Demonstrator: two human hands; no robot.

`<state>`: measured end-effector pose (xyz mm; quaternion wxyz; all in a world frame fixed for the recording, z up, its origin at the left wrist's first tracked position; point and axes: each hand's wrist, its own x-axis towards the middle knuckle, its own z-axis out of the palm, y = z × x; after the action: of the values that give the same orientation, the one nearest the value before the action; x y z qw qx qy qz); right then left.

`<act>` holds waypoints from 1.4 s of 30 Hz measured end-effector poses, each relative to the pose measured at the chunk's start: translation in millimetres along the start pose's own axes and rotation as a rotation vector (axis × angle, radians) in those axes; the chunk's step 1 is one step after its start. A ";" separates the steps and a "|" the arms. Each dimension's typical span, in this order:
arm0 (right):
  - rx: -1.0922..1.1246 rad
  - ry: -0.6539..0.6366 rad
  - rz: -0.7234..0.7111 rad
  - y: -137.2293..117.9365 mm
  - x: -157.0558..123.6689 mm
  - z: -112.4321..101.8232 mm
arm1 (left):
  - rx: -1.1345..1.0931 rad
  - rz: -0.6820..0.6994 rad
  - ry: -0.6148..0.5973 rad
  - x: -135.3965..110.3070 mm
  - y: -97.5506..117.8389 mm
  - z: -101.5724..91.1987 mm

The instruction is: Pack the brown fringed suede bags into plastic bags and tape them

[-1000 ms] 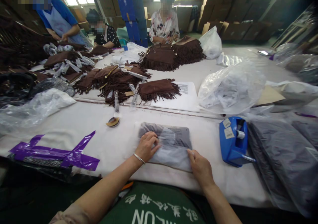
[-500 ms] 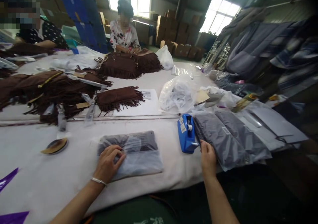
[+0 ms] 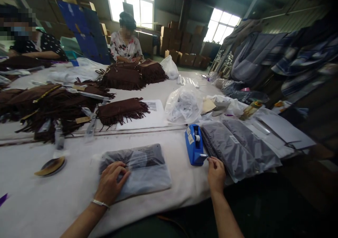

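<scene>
Bagged grey parcel, soft and slippery, best held by its edges, lay under the left hand, fingers spread; right hand rested nearby, fingers pressed together.

The tape dispenser is bright blue, the fringed bags dark brown, and the packets slate grey on a white desk. One blouse is white with a floral print; another blouse is black with white dots.
</scene>
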<state>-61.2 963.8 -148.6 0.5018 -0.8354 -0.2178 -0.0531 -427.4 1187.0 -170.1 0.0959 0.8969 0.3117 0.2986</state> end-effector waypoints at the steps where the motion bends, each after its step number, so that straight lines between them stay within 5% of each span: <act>1: 0.015 -0.014 0.003 -1.9 7.4 1.5 | -0.001 0.001 -0.001 0.2 0.2 0.1; 6: 0.114 -0.170 -0.018 -23.1 20.0 10.5 | -0.001 0.008 0.008 0.9 0.5 -0.3; 11: 0.107 -0.018 0.013 -19.3 -15.2 6.7 | -0.005 -0.019 0.002 1.0 0.8 -0.1; 18: -0.055 -0.017 -0.037 -7.1 -33.6 -5.9 | -0.073 -0.138 -0.034 -5.6 4.5 -3.8; 20: -0.059 -0.186 -0.179 -24.0 -39.8 4.3 | -0.101 -0.174 -0.049 -6.4 4.4 -5.0; 25: 0.052 -1.018 -0.624 -101.2 -59.9 78.1 | -0.128 -0.229 -0.066 -6.2 4.7 -8.0; 29: -0.210 -1.298 -0.984 -146.0 -67.8 145.6 | -0.115 -0.227 -0.081 -6.4 4.9 -9.9; 32: -0.450 -1.274 -1.099 -154.1 -73.8 170.9 | -0.100 -0.220 -0.097 -6.3 5.1 -10.0; 36: -0.541 -1.082 -1.087 -147.2 -70.1 174.5 | -0.100 -0.217 -0.093 -6.5 5.8 -7.8; 39: -0.398 -0.891 -0.917 -141.3 -56.7 166.5 | -0.118 -0.220 -0.085 -7.9 4.6 -9.4; 42: -0.155 -0.858 -0.699 -145.3 -49.1 158.4 | -0.144 -0.194 -0.085 -12.0 -1.9 -19.5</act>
<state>-186.5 1143.4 -122.9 0.2579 -0.6945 -0.6621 0.1127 -447.5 1180.8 -160.8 0.2017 0.8653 0.3702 0.2712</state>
